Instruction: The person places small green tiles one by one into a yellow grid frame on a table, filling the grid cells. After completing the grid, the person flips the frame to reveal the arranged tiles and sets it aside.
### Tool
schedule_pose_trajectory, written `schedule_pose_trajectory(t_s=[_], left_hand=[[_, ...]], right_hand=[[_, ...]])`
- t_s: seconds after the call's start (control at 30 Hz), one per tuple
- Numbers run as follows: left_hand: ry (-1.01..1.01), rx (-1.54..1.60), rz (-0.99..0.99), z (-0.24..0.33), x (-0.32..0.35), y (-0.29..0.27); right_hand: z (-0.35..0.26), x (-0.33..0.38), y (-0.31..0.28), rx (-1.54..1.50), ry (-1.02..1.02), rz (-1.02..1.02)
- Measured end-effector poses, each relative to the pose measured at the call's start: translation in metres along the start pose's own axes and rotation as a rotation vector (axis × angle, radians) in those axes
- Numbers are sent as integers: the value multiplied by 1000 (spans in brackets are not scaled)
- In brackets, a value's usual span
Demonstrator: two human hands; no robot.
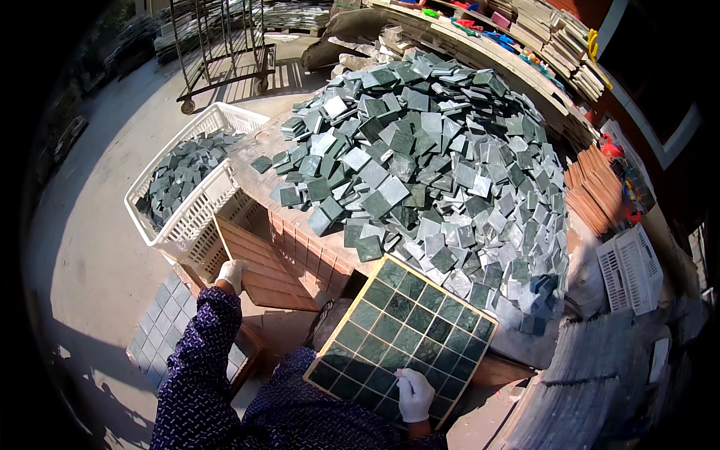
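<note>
Under right hand [415, 396], gridded green tiles [399, 306]

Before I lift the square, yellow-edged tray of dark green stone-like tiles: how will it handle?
The square, yellow-edged tray is likely stiff: no visible sag. Probably heavy for its size: dark green, square, stone-like tiles cover nearly its whole face. They may slip out if it tips sharply: nothing visible covers them, though I can't tell whether they're fixed.

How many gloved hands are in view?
2: the left hand at the edge of the brown board, and the right hand at the framed green tiles. No others show; any outside the view can't be counted.
</note>
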State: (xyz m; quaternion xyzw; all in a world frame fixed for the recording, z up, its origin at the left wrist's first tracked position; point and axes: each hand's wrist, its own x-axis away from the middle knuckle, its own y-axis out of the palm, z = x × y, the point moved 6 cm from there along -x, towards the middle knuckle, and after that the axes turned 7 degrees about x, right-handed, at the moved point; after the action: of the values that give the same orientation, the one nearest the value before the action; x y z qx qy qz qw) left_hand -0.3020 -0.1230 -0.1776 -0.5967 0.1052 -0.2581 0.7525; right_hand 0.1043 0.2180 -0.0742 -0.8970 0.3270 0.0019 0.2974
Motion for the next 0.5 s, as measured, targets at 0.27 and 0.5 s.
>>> schedule_pose_trajectory(t_s=[0.27, 0.5], left_hand=[[-362, 1818, 224, 34, 203, -185], [-193, 1850, 230, 88, 247, -228]], right_hand=[[-51, -20, 21, 22, -293, -86], [-156, -20, 51, 464, -827, -130]])
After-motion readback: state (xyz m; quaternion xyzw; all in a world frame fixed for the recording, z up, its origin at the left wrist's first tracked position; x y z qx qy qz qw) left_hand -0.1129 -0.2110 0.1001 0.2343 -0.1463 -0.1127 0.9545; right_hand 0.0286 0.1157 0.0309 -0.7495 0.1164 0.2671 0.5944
